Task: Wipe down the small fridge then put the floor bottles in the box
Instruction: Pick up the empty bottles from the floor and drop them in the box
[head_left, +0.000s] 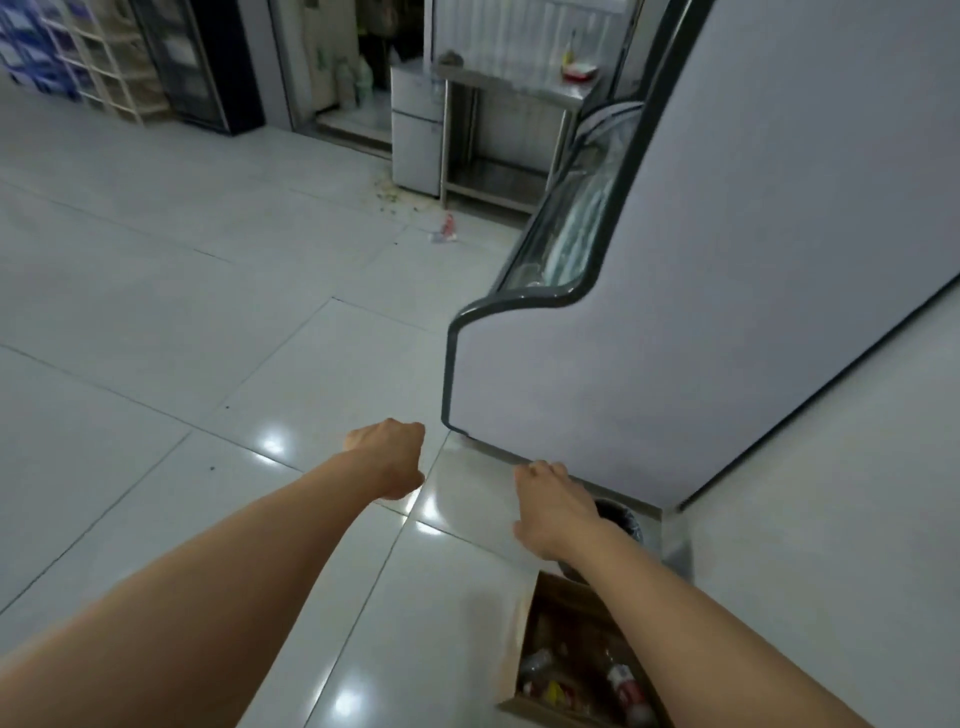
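Observation:
The small white fridge (415, 130) stands far ahead, left of a steel table. A plastic bottle (445, 228) with a red label lies on the floor tiles in front of it. A cardboard box (519, 649) sits at the bottom right by my right forearm, with several bottles inside. My left hand (389, 457) is stretched forward over the tiles, fingers curled shut and nothing in it. My right hand (556, 506) hangs above the floor near a dark bin, fingers bent downward and holding nothing.
A large display cooler (727, 286) fills the right side. A dark bin (621, 519) stands at its base. The steel table (519, 88) carries a red tray. Green debris (389, 197) lies near the fridge. Shelves and a dark cabinet line the back left.

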